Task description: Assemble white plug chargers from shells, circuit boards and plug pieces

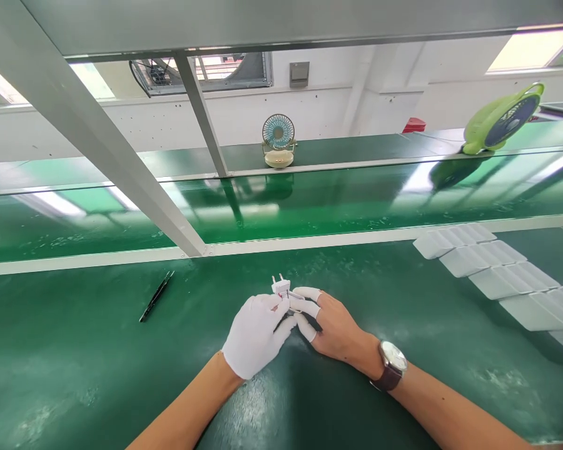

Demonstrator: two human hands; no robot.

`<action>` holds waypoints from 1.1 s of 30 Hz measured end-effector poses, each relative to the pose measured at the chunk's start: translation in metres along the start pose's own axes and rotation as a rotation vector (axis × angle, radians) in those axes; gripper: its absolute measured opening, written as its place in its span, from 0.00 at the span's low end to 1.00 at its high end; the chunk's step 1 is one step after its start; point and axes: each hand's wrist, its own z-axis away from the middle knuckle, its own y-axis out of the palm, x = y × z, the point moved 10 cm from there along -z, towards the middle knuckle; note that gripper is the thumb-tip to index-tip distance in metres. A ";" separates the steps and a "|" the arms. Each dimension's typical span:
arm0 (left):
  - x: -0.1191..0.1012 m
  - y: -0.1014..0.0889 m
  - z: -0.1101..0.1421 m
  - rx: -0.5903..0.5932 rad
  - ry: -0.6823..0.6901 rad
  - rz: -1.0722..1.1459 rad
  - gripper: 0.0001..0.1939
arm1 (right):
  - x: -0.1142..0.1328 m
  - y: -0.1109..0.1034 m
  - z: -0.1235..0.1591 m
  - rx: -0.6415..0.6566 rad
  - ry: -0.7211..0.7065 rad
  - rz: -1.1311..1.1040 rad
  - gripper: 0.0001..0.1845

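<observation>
My left hand (256,331), in a white glove, pinches a small white plug part (281,287) with two metal pins pointing up. My right hand (333,325), bare with white finger cots and a wristwatch on its wrist, closes its fingertips on the same part from the right. Both hands rest low over the green bench surface (98,362), near its middle. A thin metal piece seems to stick out of the part toward the right fingers.
Black tweezers (156,296) lie to the left on the bench. Several white moulded trays (497,272) overlap at the right. A conveyor belt (309,206) runs behind, with a small blue fan (278,140) and a green fan (502,119) beyond. A slanted metal post (122,162) crosses the left.
</observation>
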 end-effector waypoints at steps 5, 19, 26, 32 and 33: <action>0.021 -0.014 0.004 -0.196 -0.156 0.170 0.09 | -0.004 -0.002 0.000 0.011 0.055 -0.044 0.26; 0.028 0.003 -0.001 -0.098 -0.285 0.256 0.38 | -0.048 0.015 0.004 -0.093 0.517 -0.987 0.18; 0.019 -0.002 0.007 -0.203 -0.200 0.243 0.38 | -0.036 0.047 0.012 0.043 0.761 -1.543 0.14; 0.013 -0.010 0.007 -0.226 -0.146 0.274 0.37 | -0.031 0.052 0.012 0.094 0.739 -1.537 0.12; 0.013 -0.010 0.006 -0.225 -0.143 0.276 0.37 | -0.030 0.051 0.012 0.098 0.740 -1.525 0.12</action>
